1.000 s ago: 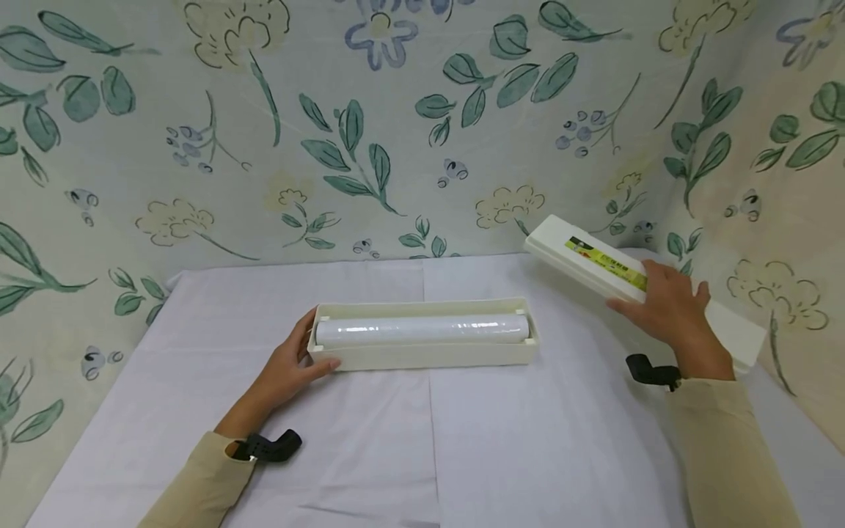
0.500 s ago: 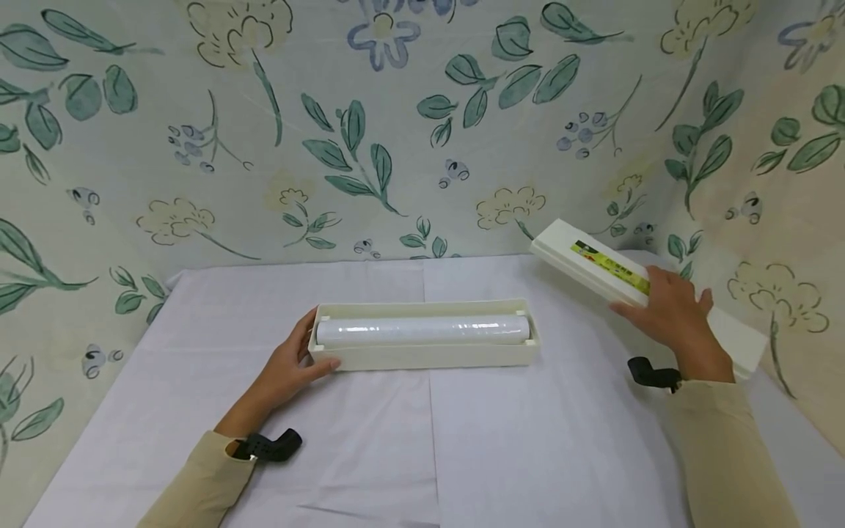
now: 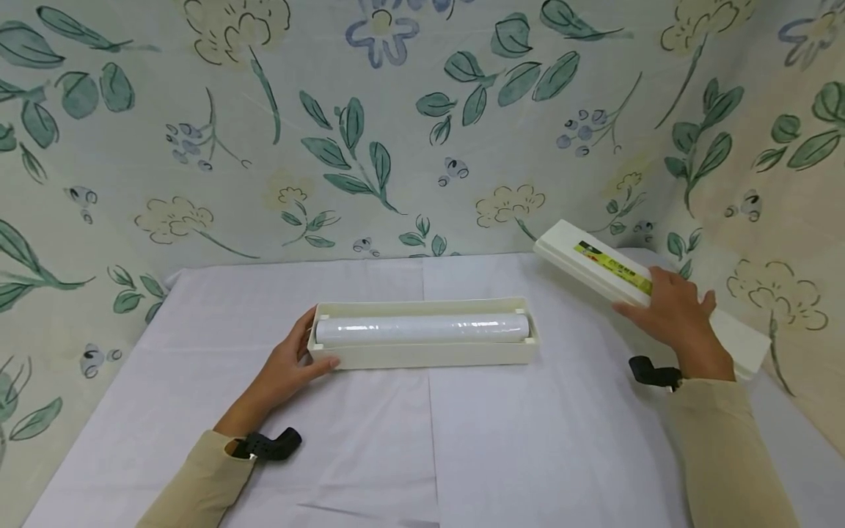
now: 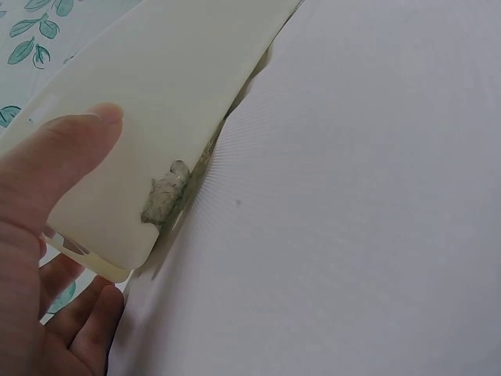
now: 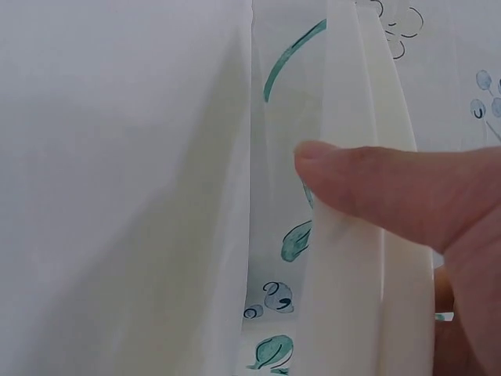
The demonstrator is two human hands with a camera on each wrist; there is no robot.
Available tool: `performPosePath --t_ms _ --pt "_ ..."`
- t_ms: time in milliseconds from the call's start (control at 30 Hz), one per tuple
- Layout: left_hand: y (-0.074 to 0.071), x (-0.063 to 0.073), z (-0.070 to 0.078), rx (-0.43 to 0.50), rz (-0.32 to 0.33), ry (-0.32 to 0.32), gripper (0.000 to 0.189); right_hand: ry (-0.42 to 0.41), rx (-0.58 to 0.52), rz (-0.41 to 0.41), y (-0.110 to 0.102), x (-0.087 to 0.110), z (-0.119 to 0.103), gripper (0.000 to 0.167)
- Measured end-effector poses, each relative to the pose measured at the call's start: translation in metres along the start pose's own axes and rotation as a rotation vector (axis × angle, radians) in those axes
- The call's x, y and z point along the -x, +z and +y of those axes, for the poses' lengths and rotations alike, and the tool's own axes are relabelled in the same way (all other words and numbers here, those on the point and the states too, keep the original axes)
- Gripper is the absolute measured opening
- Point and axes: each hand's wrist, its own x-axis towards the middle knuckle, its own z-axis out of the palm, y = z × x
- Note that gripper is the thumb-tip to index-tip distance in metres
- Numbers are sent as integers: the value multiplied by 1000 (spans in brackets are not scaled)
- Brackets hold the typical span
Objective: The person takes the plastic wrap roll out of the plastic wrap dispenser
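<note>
A long cream plastic box lies uncovered on the table, with a shiny white roll of film inside it. My left hand grips the box's left end; in the left wrist view the thumb lies along its long side and the other fingers are round the end. My right hand holds the long white lid at the far right, tilted and raised above the table. A yellow-green label shows on the lid's top. In the right wrist view the thumb presses the lid's side; most other fingers are hidden.
White cloth covers the table. Behind it and to the right hangs a flowered fabric wall, close to the lid's far end. In the left wrist view a greyish patch marks the box's side.
My right hand and the lid have shifted slightly to the right and down. The left hand and the box stay in place.
</note>
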Motion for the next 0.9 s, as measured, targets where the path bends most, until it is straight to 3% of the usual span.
performPosePath --t_ms 900 --pt "1 0 2 7 -2 5 95 15 17 -13 0 2 5 91"
